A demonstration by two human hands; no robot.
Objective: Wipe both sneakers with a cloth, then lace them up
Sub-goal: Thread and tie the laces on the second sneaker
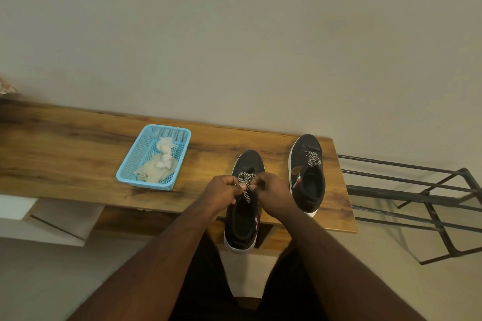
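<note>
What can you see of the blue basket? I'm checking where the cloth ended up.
The basket is a light blue, rectangular, shallow tray of perforated plastic. It sits flat on the wooden table, left of both sneakers and apart from them. Inside lie a crumpled pale cloth and white wads. No hand touches it.

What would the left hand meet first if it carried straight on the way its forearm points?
Probably the lace it already pinches, then the near sneaker toe beneath it; past that, bare table and wall. Depth is uncertain in this view.

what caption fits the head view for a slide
Both hands, left and right, tie the lace on the near sneaker; cloth in basket.
</note>
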